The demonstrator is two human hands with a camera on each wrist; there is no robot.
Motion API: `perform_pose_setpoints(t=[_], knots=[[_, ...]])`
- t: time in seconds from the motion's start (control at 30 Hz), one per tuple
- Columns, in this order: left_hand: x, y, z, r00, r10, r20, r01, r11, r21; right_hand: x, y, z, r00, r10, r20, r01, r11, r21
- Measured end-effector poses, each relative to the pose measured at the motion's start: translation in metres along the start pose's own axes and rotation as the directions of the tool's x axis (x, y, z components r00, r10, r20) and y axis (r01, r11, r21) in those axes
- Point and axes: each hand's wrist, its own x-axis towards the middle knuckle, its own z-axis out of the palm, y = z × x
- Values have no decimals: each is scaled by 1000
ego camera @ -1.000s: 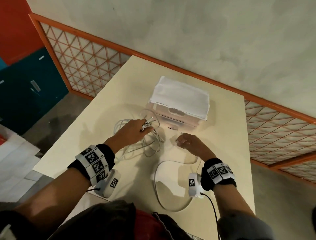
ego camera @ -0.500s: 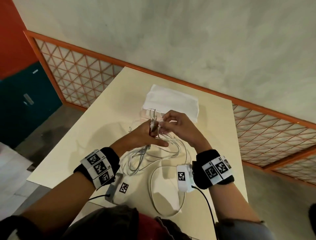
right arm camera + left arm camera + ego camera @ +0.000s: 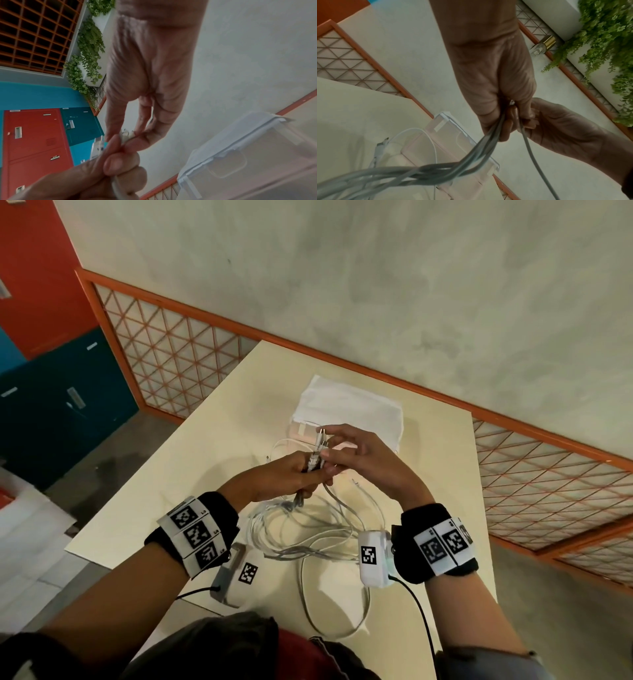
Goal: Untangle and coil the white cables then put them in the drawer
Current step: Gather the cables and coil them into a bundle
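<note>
stage: untangling, early | left hand (image 3: pixel 277 477) grips bundled white cables (image 3: pixel 308 537) at frame centre | right hand (image 3: pixel 359 457) pinches their plug ends | left: coiling, stowing in drawer (image 3: pixel 346 414), upper centre, closed

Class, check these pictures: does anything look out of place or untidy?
Yes: the white cables hang from the left hand in a tangled bunch, not coiled, one loop trailing off the table's near edge. The right hand pinches the connector ends.
</note>
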Motion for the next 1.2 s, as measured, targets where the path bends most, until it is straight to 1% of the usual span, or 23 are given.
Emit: perform_pose_setpoints(t=[0.07, 0.13, 0.27, 0.37, 0.43, 0.57, 0.7, 0.8, 0.97, 1.03, 1.13, 1.2], knots=[[-1, 1, 1, 1000, 2, 29, -2, 1000, -9, -2, -2, -1, 1000, -9, 26, 9, 1000, 2], [-2, 1, 0, 999, -4, 49, 5, 1000, -27, -5, -4, -2, 1000, -14, 26, 14, 1000, 26], [-5, 6, 0, 998, -20, 62, 19, 1000, 13, -9, -3, -2, 998, -42, 55, 36, 994, 108], [-6, 9, 2, 997, 11, 71, -13, 1000, 22, -8, -2, -4, 998, -45, 32, 42, 994, 96], [-5, 8, 3, 997, 47, 63, -46, 999, -19, -7, 1, -5, 999, -48, 20, 45, 992, 120], [-3, 5, 5, 996, 85, -1, -85, 992, -97, -7, 6, -5, 997, -68, -25, 71, 983, 172], [-3, 6, 6, 988, 142, -66, -147, 985, -88, -7, 7, -5, 994, -102, -50, 109, 976, 187], [-3, 9, 7, 970, 192, -148, -200, 979, -41, -7, 7, -6, 988, -125, -93, 138, 978, 153], [1, 8, 10, 960, 198, -199, -209, 977, -32, -6, 9, -7, 984, -128, -126, 146, 977, 153], [3, 10, 13, 943, 220, -248, -231, 973, -13, -5, 9, -6, 979, -139, -147, 161, 976, 149], [7, 12, 17, 899, 236, -368, -242, 970, 30, -2, 10, -4, 975, -140, -174, 168, 974, 154], [10, 12, 15, 903, 224, -367, -234, 972, 17, -1, 10, -3, 969, -132, -208, 169, 971, 168]])
